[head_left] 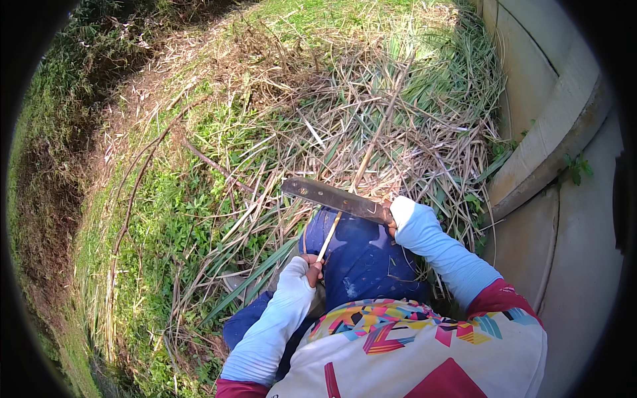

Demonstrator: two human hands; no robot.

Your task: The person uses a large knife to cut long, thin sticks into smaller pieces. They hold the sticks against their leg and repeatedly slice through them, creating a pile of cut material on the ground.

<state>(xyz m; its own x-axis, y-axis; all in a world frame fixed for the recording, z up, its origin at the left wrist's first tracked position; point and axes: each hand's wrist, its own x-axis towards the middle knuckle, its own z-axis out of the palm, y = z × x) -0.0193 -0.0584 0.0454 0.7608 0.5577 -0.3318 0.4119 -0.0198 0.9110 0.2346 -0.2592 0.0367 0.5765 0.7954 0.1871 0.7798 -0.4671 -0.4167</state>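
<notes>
My right hand grips a machete by its handle end. Its dark, broad blade points left across the top of my raised knee, in blue trousers. Pinched in my left hand is a thin, pale yellow strip of plant stalk. The strip slants up and right over the trouser leg, and its upper end lies close to the lower edge of the blade; I cannot tell whether they touch. Light blue sleeves cover both forearms and part of the hands.
Dry cut stalks and leaves lie heaped beyond my knee. A long stick rests on them. On the left a thin bent branch lies over green weeds. A concrete wall with a sloping ledge stands at the right.
</notes>
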